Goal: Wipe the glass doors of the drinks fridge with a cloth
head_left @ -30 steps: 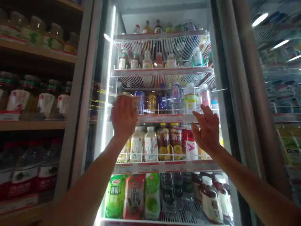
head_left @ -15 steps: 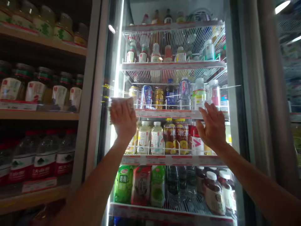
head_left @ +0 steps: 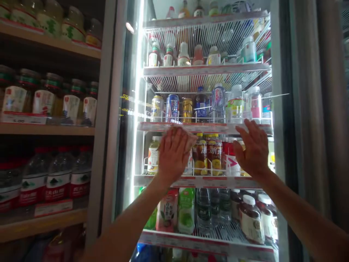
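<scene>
My left hand (head_left: 174, 156) presses a pale folded cloth (head_left: 192, 141) flat against the glass door of a lit drinks fridge. The fingers lie over the cloth, and part of it sticks out on the right. To the right, my right hand (head_left: 253, 147) is open, fingers apart, and appears to rest on the glass with nothing in it. Behind the glass, between the hands, stand brown bottles with yellow caps (head_left: 201, 156) and a red-and-white bottle (head_left: 232, 158). My left hand hides some of the bottles on that shelf.
Fridge shelves (head_left: 207, 70) carry several rows of bottles and cans. A bright vertical light strip (head_left: 138, 72) runs down the fridge's left side. On the left, beyond the door frame (head_left: 107, 109), wooden shelves (head_left: 54, 129) hold jars and water bottles.
My left hand has slid right and slightly down across the glass with the cloth. My right hand stays in about the same place while the view shifts slightly.
</scene>
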Demonstrator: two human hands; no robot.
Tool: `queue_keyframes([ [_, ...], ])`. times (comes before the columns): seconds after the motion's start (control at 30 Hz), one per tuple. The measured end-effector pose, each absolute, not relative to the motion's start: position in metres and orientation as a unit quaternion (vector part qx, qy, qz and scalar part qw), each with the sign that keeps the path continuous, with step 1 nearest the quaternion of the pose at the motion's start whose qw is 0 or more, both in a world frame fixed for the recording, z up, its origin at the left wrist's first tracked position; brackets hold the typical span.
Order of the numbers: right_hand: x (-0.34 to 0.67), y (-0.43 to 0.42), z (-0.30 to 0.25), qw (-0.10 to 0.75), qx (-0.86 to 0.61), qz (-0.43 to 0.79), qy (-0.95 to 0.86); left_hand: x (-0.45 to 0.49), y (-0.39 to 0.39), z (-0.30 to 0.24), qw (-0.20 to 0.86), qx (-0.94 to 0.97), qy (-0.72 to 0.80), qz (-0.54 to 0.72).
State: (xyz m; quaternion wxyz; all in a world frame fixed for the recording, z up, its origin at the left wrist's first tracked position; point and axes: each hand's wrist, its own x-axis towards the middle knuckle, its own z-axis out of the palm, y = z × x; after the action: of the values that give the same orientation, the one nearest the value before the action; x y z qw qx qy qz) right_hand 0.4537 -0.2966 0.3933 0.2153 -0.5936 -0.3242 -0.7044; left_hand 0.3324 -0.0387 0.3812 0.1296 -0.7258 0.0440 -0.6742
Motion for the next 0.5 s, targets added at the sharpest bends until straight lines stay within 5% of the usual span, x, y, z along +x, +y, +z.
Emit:
queue_keyframes([
  [0.2,0.451,-0.294,0.383,0.231,-0.589,-0.703,-0.325,0.335,-0.041,0.387,0.067,-0.654,-0.055,-0.752],
  [0.4,0.446,-0.29,0.366,0.177,-0.605,-0.699,-0.338,0.348,-0.08,0.367,0.196,-0.732,0.115,-0.643],
  [0.5,0.448,-0.301,0.355,0.187,-0.616,-0.698,-0.315,0.338,-0.052,0.374,0.126,-0.701,0.025,-0.702],
])
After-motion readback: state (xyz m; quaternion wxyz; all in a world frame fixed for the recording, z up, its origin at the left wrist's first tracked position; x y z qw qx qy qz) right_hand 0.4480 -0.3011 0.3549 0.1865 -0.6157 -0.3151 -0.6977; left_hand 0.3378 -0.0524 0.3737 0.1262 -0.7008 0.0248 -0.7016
